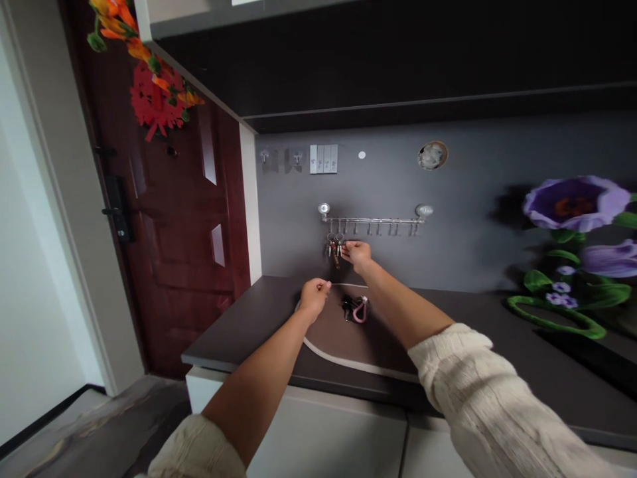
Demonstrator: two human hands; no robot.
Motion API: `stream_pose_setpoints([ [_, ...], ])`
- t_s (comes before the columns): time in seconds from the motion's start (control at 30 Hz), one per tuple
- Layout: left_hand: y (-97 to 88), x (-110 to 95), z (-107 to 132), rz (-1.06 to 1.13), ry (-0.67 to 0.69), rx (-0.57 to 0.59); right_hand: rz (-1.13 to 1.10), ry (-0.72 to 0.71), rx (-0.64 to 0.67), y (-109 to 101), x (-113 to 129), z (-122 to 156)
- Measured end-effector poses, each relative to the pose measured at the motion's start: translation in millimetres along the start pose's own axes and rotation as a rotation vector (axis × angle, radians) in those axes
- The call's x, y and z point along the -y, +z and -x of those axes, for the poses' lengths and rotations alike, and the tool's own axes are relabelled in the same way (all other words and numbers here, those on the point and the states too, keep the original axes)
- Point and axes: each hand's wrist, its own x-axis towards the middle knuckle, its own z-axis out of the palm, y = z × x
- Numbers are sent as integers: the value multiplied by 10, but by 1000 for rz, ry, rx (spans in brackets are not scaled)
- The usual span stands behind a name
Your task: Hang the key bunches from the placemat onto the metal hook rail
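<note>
The right hand, fingers together, sits just beside the keys hanging from the wall rail, its fingertips toward them. The left hand, fingers pinched together, is lower, above the surface, near a second key bunch.

Red-brown panelled entry door seen at 9 o'clock | artificial orange-and-red flower garland hung on it at 10 o'clock | four-section wall switch panel and two adhesive wall hooks mounted at 12 o'clock | purple flower wall mural seen at 3 o'clock | white base cabinets seen at 6 o'clock
</note>
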Motion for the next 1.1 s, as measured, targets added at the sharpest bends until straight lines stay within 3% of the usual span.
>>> stream_pose_setpoints([
  [0.3,-2,-35,31,-12,7,49,129,-3,153,-373,-143,355],
  [0.53,-37,-78,77,-43,10,119,451,-176,401,-659,-303,701],
  [0.67,-55,-108,115,-75,21,182,643,-254,470,-780,-360,810],
  [1.1,-67,-75,117,-171,34,257,996,-528,605,-780,-317,851],
])
